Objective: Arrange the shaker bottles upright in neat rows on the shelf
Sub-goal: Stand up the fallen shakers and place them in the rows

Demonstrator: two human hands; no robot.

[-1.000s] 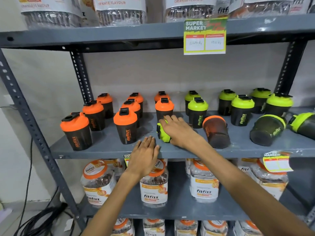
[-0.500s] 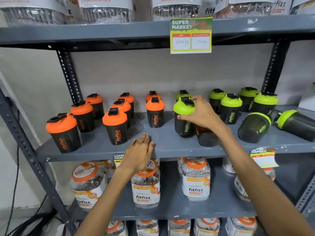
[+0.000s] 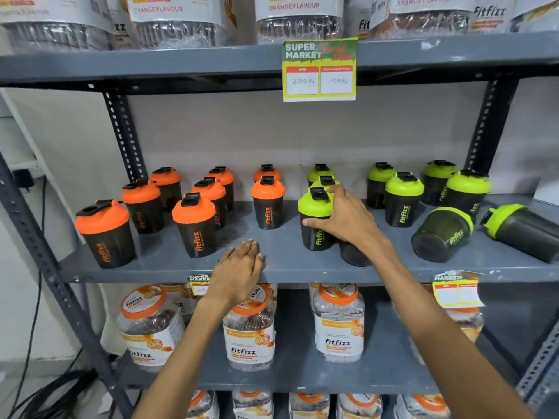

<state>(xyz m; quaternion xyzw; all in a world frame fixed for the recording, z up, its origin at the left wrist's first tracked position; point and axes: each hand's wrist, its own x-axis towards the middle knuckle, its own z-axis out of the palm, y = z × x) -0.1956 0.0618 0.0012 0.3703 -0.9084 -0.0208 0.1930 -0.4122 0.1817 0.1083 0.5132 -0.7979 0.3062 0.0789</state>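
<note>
On the grey middle shelf [image 3: 281,269] several orange-lidded shakers [image 3: 193,226] stand upright at the left and several green-lidded shakers [image 3: 403,201] at the right. My right hand [image 3: 341,217] grips an upright green-lidded shaker [image 3: 314,219] near the shelf's middle. Behind my wrist a dark shaker [image 3: 352,252] is mostly hidden. Two green-lidded shakers lie on their sides at the right, one [image 3: 441,234] with its base toward me and another [image 3: 523,231] beside it. My left hand [image 3: 240,267] rests flat on the shelf's front edge, holding nothing.
Price tags hang from the top shelf [image 3: 320,71] and the middle shelf's edge [image 3: 456,288]. Fitfizz jars [image 3: 249,328] fill the shelf below and more jars line the top shelf. Perforated uprights [image 3: 124,137] frame the rack. Black cables [image 3: 51,394] lie on the floor at left.
My right hand lifted a green-lidded shaker from lying on its side and stood it upright in the middle of the shelf. My left hand stayed on the shelf edge.
</note>
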